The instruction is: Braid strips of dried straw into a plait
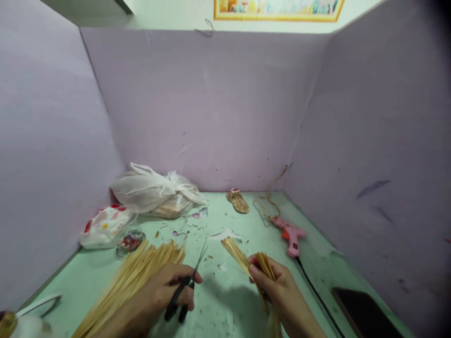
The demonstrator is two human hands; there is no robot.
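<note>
My left hand (169,288) grips a pair of black-handled scissors (173,307), whose narrow blades point up and away, slightly parted. Beneath and beside that hand lies a large bundle of long straw-coloured strips (141,267) on the table. Pinched in my right hand (278,286) is a smaller bunch of the same strips (237,252), folded or crossed, with ends spreading to the upper left and hanging down below the palm. A gap separates the scissors from this bunch.
A pink glue gun (291,234) with a black cord lies right, near a dark phone (364,312). Farther back sits a small woven sandal-shaped piece (238,202). Left are a white plastic bag (155,190), a red-and-white packet (107,225) and a container of beads (130,241).
</note>
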